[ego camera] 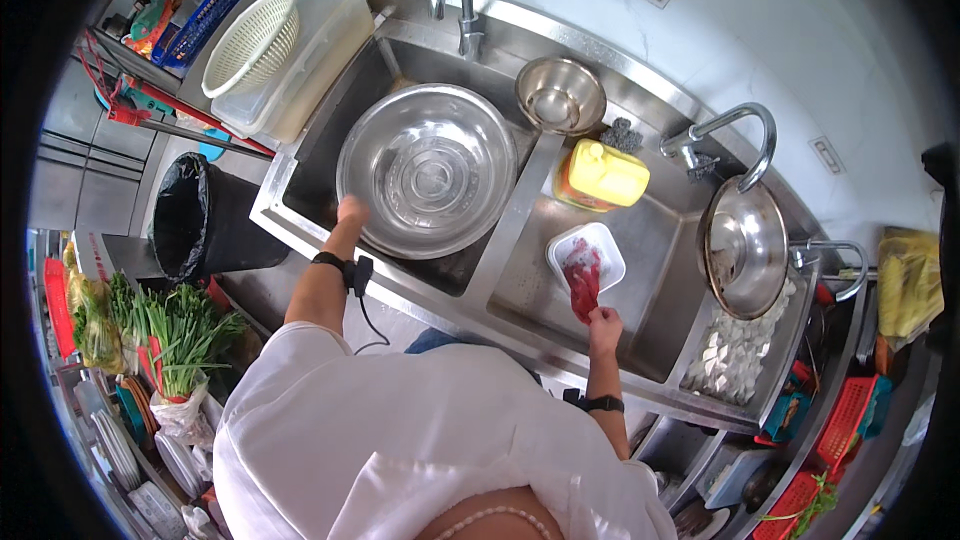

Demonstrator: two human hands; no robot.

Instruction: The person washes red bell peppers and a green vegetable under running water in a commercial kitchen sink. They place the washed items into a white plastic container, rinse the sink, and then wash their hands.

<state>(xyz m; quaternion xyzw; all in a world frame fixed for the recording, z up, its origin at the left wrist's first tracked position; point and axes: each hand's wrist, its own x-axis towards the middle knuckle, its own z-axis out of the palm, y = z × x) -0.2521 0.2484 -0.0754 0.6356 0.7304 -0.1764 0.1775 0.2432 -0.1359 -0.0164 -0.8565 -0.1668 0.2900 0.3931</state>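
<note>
My left hand (352,210) is at the near left rim of a large stainless steel basin (435,169) in the left sink; its fingers are blurred, so its grip cannot be told. My right hand (605,324) pinches the lower end of a wet red cloth (583,292) over the right sink. The cloth's upper part lies in a small white plastic container (613,259) that has suds in it. Behind the container, a yellow plastic jug (607,174) stands beside the divider between the sinks.
A steel bowl (561,96) and steel wool (621,135) sit behind the sinks, near two faucets. Another steel bowl (742,247) leans at the right. A black bin (225,217) and green vegetables (184,330) are at the left.
</note>
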